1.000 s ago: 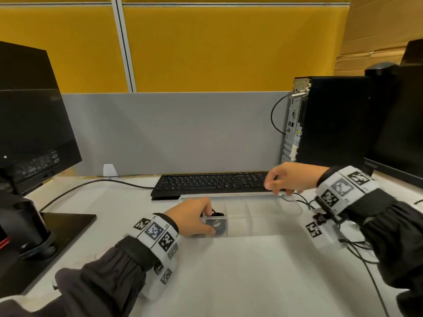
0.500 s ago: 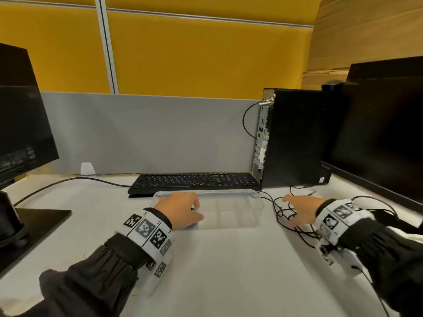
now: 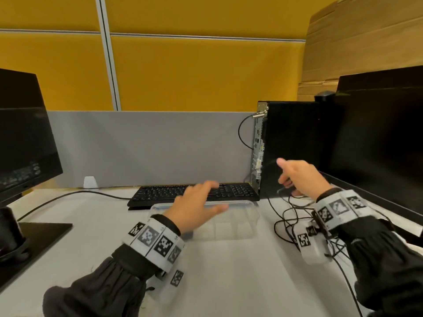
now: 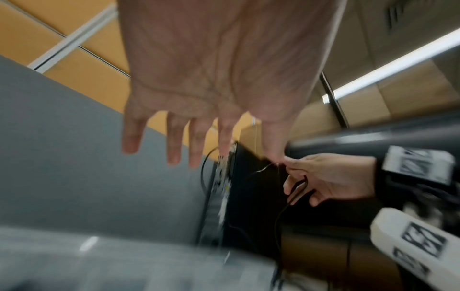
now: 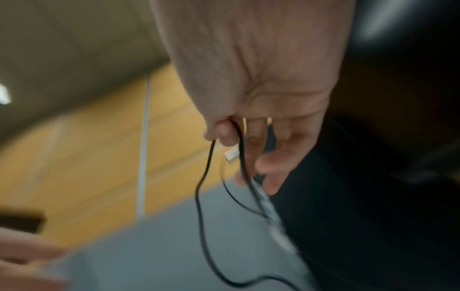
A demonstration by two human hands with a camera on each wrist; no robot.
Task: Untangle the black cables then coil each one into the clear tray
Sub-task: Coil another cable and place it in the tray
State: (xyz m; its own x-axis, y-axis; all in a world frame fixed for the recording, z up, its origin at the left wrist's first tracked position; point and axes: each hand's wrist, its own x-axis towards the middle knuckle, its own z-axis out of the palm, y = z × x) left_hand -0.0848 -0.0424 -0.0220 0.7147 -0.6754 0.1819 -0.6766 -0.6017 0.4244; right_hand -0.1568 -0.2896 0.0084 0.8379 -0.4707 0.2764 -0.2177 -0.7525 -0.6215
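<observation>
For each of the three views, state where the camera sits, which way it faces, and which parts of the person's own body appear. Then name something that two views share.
Head: worn on the head, looking forward and down at the desk; shows both sleeves, left hand over the clear tray, right hand.
Left wrist: looks along the spread palm toward the computer tower.
Right wrist: looks along the fingers pinching a black cable.
Shared: head and left wrist views both show the right hand holding cable.

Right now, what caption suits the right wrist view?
Right hand pinches a black cable beside the computer tower.
</observation>
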